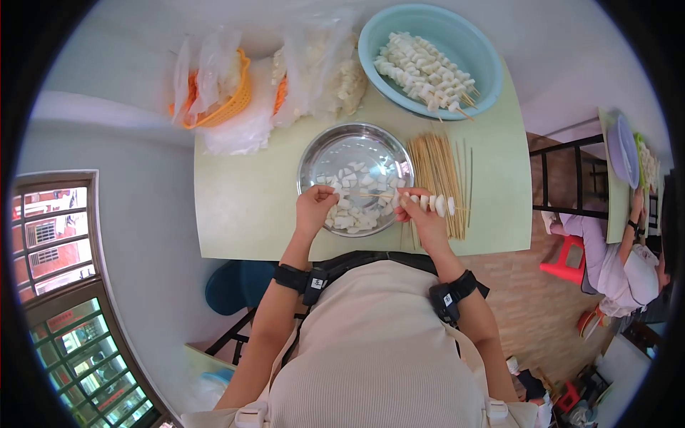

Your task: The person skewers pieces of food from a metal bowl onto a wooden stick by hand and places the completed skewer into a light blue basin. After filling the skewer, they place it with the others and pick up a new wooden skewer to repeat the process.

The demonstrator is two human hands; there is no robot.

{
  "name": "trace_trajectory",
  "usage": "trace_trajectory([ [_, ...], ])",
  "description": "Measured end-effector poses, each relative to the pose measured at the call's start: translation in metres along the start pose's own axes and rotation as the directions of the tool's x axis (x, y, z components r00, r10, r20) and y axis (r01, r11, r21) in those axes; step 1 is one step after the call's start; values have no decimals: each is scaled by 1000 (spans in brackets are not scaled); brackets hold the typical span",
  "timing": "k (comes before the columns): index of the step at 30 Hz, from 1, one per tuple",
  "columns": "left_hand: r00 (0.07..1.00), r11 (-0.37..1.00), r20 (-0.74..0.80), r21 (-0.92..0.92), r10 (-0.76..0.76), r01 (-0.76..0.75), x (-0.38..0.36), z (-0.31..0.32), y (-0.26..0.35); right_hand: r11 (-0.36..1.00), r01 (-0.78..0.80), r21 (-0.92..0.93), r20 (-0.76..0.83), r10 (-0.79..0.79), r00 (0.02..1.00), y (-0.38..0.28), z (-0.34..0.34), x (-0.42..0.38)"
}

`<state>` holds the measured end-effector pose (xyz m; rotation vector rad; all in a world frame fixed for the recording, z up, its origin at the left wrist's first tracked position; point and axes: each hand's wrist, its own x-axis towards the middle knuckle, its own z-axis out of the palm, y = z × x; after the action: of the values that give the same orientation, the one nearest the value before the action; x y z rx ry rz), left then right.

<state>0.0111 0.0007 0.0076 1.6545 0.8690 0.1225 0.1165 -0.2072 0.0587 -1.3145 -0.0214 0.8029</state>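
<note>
My right hand [422, 216] is closed around a bamboo skewer with several white food pieces [440, 206] threaded on it. The skewer lies roughly level, its bare tip pointing left over the bowl. At the left rim of the steel bowl [354, 145], my left hand [315, 209] has thumb and fingers pinched together beside loose white chunks; whatever is in the pinch is too small to make out. Cut white chunks [357, 218] cover the near part of the bowl's bottom. Just right of the bowl lies a spread of bare bamboo sticks [434, 160], partly beneath my right hand.
A light-blue basin [369, 53] with filled skewers [421, 68] stands at the table's back right. Plastic bags [314, 75] and an orange basket [232, 108] sit at the back left. Off to the right, a person [621, 274] works at another table near a red stool [567, 261].
</note>
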Motion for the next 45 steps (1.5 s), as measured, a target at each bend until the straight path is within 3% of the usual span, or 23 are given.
trace_trajectory([
  [1,998,982,9,-176,-62,63,0,-1,3,1000,21,12,17,-21,1000,-2,2,-1],
  [10,998,989,-4,-131,-65,64,1,4,7,993,118,-10,48,-118,992,-8,9,-7],
  [20,999,991,-18,-129,-38,36,3,7,3,993,115,0,82,-115,990,-6,8,-7],
  [22,999,1000,-48,-31,-3,1,3,7,3,989,101,-105,95,-91,991,-4,8,-6],
  [25,993,997,-97,58,63,-57,1,8,10,984,141,-112,146,-124,981,-2,8,-5],
  [29,991,998,-126,33,49,-45,-2,9,18,984,134,-119,165,-114,980,-6,9,-6],
  [32,975,993,-189,39,113,-107,-6,11,24,991,92,-101,159,-75,984,-6,10,-6],
  [35,977,992,-187,-46,107,-117,-12,19,32,998,60,29,176,-64,982,-5,17,-4],
  [37,956,964,-123,31,265,-263,-18,36,41,857,372,-357,233,-304,924,-3,24,-3],
  [38,956,964,-124,32,266,-264,-17,35,46,856,374,-356,233,-306,923,-4,26,-1],
  [40,963,967,-109,-42,247,-253,-15,35,52,979,179,-94,152,-163,975,-7,28,0],
  [43,950,955,-117,-23,290,-295,-12,33,54,954,260,-149,145,-239,960,3,24,4],
  [45,949,962,-163,10,270,-272,-8,29,52,966,222,-132,132,-205,970,11,16,8],
])
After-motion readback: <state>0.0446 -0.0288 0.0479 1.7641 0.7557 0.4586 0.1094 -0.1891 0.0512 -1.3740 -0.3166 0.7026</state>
